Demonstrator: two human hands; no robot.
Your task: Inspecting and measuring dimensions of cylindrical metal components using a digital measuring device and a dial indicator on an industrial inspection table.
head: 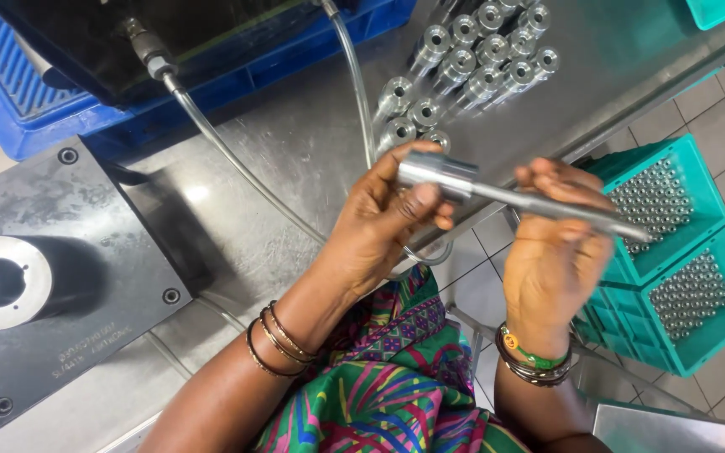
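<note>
Both hands grasping a stepped metal shaft (513, 197).
Left hand (383, 222) grips its thick end at 9 o'clock; right hand (555, 252) grips the thin rod.

blue tray (35, 126), clear hose (237, 164), black fixture plate (60, 277), teal crates (698, 277)

Both hands hold one long metal part (497, 191) above the steel table (295, 143): left hand (383, 222) on its thick end, right hand (555, 243) on the thin shaft.
</note>
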